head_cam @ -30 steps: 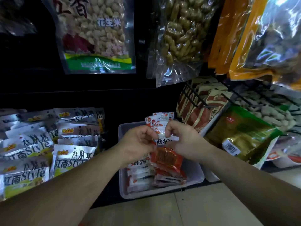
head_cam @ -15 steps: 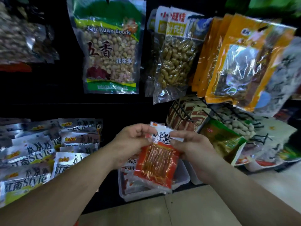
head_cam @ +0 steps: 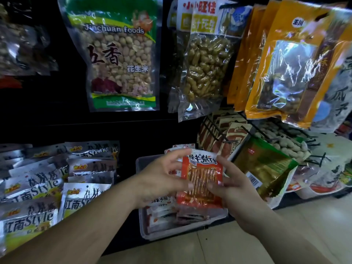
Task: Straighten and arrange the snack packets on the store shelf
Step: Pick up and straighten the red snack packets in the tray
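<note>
Fingers point(head_cam: 181, 152) of the left hand point(head_cam: 162, 180) are spread behind the left edge of a snack packet point(head_cam: 202, 180), with the thumb pressed on its front low down. The right hand point(head_cam: 236, 189) pinches the opposite edge the same way, thumb in front and fingers behind. Both sets of fingers are thus clamped on the one packet, which is held upright between them, front toward the camera. It is glossy orange-red, with a white band across the top carrying black characters. A clear window beneath shows thin orange-brown strips lying side by side, and the bottom seam is crinkled. Directly below the fingers a clear plastic tray point(head_cam: 142, 164) sits on the shelf, holding more packets point(head_cam: 163, 214) of the same kind, flat and overlapping. Left of the fingers, silver pouches point(head_cam: 83, 199) printed "Style" lie in overlapping rows. Above the fingers hangs a bag of peanuts point(head_cam: 122, 60), and just right of them a green-gold bag point(head_cam: 264, 168) lies tilted.
</note>
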`<state>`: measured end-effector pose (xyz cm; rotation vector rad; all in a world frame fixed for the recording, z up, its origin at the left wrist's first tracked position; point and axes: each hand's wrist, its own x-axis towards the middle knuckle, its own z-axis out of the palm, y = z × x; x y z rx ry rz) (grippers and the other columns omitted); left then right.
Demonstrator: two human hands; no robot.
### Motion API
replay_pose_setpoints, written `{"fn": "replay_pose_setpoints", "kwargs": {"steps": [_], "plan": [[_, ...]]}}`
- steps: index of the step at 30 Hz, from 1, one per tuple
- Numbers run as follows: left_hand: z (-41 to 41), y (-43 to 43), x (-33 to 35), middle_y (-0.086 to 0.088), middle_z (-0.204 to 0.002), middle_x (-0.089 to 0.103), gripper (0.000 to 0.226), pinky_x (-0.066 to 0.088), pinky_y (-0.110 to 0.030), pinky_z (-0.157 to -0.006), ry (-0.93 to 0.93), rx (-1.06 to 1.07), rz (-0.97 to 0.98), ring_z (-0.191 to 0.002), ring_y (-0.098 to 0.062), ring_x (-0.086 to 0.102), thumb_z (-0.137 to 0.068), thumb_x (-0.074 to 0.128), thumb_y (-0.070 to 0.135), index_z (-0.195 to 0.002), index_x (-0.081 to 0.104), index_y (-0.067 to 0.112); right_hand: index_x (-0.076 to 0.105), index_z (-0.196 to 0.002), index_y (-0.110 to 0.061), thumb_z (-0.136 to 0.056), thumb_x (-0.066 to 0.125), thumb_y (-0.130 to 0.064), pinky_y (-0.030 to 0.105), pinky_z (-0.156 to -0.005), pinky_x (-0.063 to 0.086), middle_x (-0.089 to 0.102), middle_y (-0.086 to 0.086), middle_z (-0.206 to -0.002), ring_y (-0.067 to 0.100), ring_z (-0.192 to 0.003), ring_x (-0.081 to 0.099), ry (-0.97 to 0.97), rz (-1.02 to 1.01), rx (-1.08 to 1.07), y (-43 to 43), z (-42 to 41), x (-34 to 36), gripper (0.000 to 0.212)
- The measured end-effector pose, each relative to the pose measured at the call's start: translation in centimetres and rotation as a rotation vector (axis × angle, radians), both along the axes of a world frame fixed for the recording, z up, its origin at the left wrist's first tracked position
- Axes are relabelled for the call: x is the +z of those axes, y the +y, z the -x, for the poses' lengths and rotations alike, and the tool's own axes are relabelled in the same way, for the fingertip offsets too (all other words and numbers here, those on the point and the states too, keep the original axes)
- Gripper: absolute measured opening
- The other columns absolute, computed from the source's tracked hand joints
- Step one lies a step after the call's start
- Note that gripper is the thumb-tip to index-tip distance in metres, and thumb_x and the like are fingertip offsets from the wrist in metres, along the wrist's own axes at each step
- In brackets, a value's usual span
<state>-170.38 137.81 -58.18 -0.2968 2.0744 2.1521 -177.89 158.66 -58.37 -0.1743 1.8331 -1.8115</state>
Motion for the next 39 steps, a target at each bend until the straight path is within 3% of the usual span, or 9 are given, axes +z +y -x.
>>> {"fn": "replay_pose_setpoints", "kwargs": {"steps": [5, 10, 15, 18, 20, 23, 26, 29, 39], "plan": [[0.9, 2.3, 0.3, -0.004, -0.131, 0.061, 0.081, 0.065, -0.041, -0.076, -0.011, 0.018, 0.022, -0.100, -0.024, 0.075, -0.076, 0.078, -0.017, -0.141, 0.057, 0.027, 0.051, -0.145, -0.036, -0.086, 0.072, 0.011, 0.054, -0.091, 0.060, 0.075, 0.008, -0.121, 0.031, -0.114, 0.071, -0.028, 0.086, 0.092, 0.7, 1.0, 0.1, 0.078], [0.7, 1.8, 0.6, 0.005, -0.120, 0.071, 0.076, 0.062, -0.035, -0.088, 0.016, 0.028, 0.104, -0.106, -0.010, 0.072, -0.073, 0.085, -0.008, -0.132, 0.063, 0.034, 0.032, -0.156, -0.040, -0.079, 0.078, 0.016, 0.042, -0.094, 0.061, 0.069, -0.004, -0.134, 0.017, -0.120, 0.068, 0.070, -0.078, 0.334, 1.8, 0.9, 0.7, 0.106], [0.7, 2.6, 0.5, 0.004, -0.111, 0.073, 0.062, 0.063, -0.031, -0.081, 0.075, 0.156, 0.137, -0.097, -0.008, 0.074, -0.079, 0.082, -0.008, -0.127, 0.066, 0.028, 0.038, -0.152, -0.042, -0.083, 0.080, 0.007, 0.020, -0.080, 0.059, 0.073, -0.008, -0.123, 0.006, -0.109, 0.071, 0.218, -0.122, 0.269, 1.2, 0.3, 0.5, 0.095], [0.6, 2.9, 0.2, 0.019, -0.102, 0.068, 0.056, 0.055, -0.018, -0.070, 0.149, 0.183, 0.355, -0.088, -0.003, 0.072, -0.083, 0.078, -0.005, -0.123, 0.063, 0.031, 0.053, -0.136, -0.057, -0.085, 0.083, -0.013, 0.008, -0.084, 0.052, 0.059, -0.019, -0.130, -0.002, -0.116, 0.062, 0.453, -0.184, 0.100, 1.1, 0.2, 0.4, 0.073], [0.6, 3.2, -0.2, 0.026, -0.085, 0.064, 0.044, 0.051, -0.020, -0.065, 0.219, 0.123, 0.556, -0.077, 0.002, 0.064, -0.083, 0.075, 0.001, -0.108, 0.063, 0.036, 0.065, -0.127, -0.055, -0.092, 0.076, -0.019, 0.019, -0.095, 0.054, 0.064, -0.024, -0.126, -0.003, -0.116, 0.063, 0.366, -0.052, 0.047, 0.9, 0.2, 0.6, 0.051], [0.4, 4.3, -0.6, 0.009, -0.090, 0.067, 0.031, 0.060, -0.043, -0.070, 0.214, -0.032, 0.437, -0.078, -0.014, 0.066, -0.082, 0.077, 0.009, -0.097, 0.061, 0.030, 0.069, -0.129, -0.044, -0.096, 0.066, -0.016, 0.041, -0.097, 0.058, 0.073, -0.009, -0.125, 0.014, -0.116, 0.070, 0.156, 0.129, 0.109, 0.5, -0.2, 0.9, 0.043], [0.1, 4.6, -0.3, 0.011, -0.109, 0.070, 0.027, 0.060, -0.032, -0.083, 0.169, -0.089, 0.323, -0.097, -0.007, 0.069, -0.086, 0.079, 0.014, -0.095, 0.063, 0.033, 0.072, -0.122, -0.044, -0.104, 0.056, -0.005, 0.043, -0.089, 0.062, 0.076, -0.001, -0.117, 0.021, -0.111, 0.073, 0.196, 0.051, 0.015, 0.5, 0.0, 0.5, 0.046], [0.3, 3.6, -0.4, 0.002, -0.109, 0.068, 0.029, 0.058, -0.023, -0.068, 0.182, 0.139, 0.345, -0.089, -0.010, 0.069, -0.089, 0.076, 0.008, -0.093, 0.066, 0.034, 0.070, -0.121, -0.046, -0.107, 0.049, -0.002, 0.054, -0.087, 0.062, 0.075, 0.000, -0.115, 0.027, -0.104, 0.074, 0.189, -0.012, -0.022, 0.9, 0.6, 0.1, 0.051], [0.1, 2.4, 0.2, 0.005, -0.105, 0.078, 0.044, 0.061, -0.025, -0.075, 0.029, 0.199, 0.013, -0.096, -0.009, 0.075, -0.091, 0.070, -0.005, -0.123, 0.070, 0.024, 0.059, -0.136, -0.042, -0.097, 0.067, -0.007, 0.048, -0.089, 0.062, 0.076, 0.000, -0.119, 0.022, -0.107, 0.074, 0.040, 0.068, 0.143, 0.6, 0.5, 0.0, 0.053]]}}
